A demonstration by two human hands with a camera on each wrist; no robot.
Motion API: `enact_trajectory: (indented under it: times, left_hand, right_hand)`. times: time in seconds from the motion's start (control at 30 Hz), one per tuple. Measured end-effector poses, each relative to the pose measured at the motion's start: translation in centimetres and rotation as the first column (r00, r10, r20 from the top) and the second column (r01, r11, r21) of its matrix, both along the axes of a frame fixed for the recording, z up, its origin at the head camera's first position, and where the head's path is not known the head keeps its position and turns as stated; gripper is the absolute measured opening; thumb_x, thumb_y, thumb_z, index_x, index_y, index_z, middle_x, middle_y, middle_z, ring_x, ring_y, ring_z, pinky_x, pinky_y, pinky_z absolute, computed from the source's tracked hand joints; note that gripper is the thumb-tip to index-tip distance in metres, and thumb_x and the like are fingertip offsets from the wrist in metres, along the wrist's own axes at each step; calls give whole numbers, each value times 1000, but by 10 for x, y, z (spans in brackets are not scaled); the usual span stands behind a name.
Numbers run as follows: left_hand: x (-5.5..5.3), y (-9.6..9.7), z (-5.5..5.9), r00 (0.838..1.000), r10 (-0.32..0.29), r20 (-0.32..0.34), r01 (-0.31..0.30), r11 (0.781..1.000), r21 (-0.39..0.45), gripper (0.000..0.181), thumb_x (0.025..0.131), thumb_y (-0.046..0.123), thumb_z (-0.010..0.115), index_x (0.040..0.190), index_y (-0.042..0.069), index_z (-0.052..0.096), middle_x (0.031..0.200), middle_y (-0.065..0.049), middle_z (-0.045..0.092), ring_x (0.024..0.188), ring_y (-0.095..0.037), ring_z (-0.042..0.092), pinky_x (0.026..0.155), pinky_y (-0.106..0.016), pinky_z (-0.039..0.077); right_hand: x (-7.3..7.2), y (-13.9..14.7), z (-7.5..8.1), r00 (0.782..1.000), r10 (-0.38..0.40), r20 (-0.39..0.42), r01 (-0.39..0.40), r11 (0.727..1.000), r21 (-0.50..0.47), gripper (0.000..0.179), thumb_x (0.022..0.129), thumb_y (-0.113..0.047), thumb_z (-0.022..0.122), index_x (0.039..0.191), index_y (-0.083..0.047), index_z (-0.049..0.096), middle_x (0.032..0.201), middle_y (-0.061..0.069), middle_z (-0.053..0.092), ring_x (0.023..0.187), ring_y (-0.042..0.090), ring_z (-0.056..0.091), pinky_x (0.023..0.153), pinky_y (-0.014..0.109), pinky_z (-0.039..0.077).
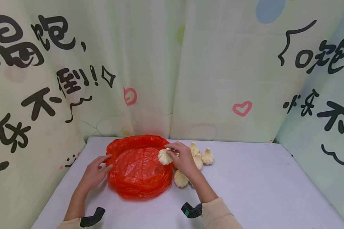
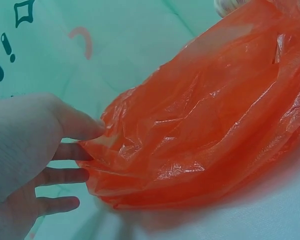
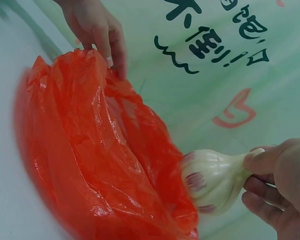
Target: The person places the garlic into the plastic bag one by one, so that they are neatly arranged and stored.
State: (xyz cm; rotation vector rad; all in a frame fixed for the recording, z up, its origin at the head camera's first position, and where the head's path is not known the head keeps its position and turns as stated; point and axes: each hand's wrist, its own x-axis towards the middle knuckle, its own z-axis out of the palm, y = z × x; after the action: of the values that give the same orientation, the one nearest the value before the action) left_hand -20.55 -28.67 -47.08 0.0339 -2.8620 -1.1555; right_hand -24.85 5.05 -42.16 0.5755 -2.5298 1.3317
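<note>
A red plastic bag (image 1: 140, 187) stands on the table with its mouth spread wide. My left hand (image 1: 94, 173) is at the bag's left rim, pinching the thin plastic between thumb and fingers; the lower fingers stay apart from it in the left wrist view. By its stem, my right hand (image 1: 184, 159) pinches a garlic bulb (image 1: 164, 156) at the bag's right rim. That bulb (image 3: 210, 180) is pale with purplish patches in the right wrist view. Several more garlic bulbs (image 1: 207, 156) lie right of the bag, partly hidden behind the right hand.
The white table (image 1: 255, 178) extends to the right of the garlic. A printed curtain (image 1: 212, 70) hangs behind the table and along both sides. Each wrist wears a black device, such as the right one (image 1: 192, 210).
</note>
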Motion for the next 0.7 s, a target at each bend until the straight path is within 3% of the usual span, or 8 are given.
enact_trajectory:
  times: [0.7]
  left_hand:
    - [2, 0, 1, 1000, -4, 4, 4, 1000, -10, 49, 93, 19, 62, 139, 9, 48, 137, -21, 51, 127, -39, 46, 101, -56, 47]
  right_hand:
    - [-5, -13, -9, 998, 13, 63, -17, 997, 71, 25, 90, -12, 67, 114, -17, 71, 110, 0, 68, 98, 15, 63, 83, 29, 59]
